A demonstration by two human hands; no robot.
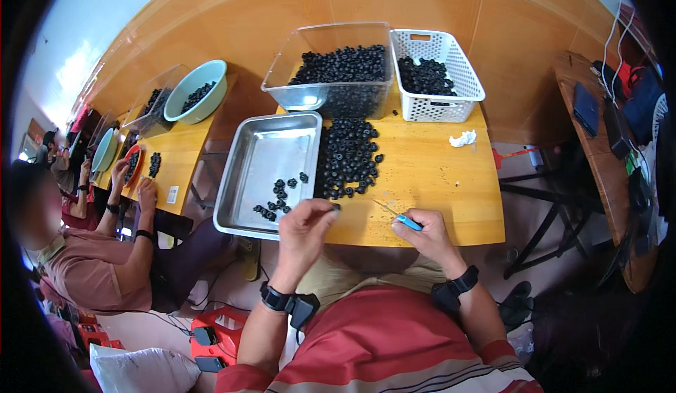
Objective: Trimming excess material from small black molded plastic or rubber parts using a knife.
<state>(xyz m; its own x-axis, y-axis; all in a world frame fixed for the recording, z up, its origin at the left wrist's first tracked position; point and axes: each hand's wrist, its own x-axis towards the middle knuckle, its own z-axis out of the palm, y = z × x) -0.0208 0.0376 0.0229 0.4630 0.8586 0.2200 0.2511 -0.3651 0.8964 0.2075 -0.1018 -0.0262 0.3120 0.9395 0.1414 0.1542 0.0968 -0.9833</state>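
Note:
Pinched in the fingertips of my left hand (306,231) is a small black ring-shaped part (335,208), over the near right corner of a steel tray (243,150). Several similar black parts (280,194) lie loose in that tray. My right hand (428,232) is closed around the blue handle of a thin pointed pick (408,222), whose slim tip points up and left over the table. Between the hands and beyond them, a heap of black ring-shaped parts (345,160) spreads on the yellow table (451,210).
Behind the heap stand a clear plastic bin (282,97) and a white perforated basket (440,111), both holding black parts. A crumpled white tissue (462,139) lies at the right. At another table on the left, a person (105,266) handles similar parts beside a green basin (218,76).

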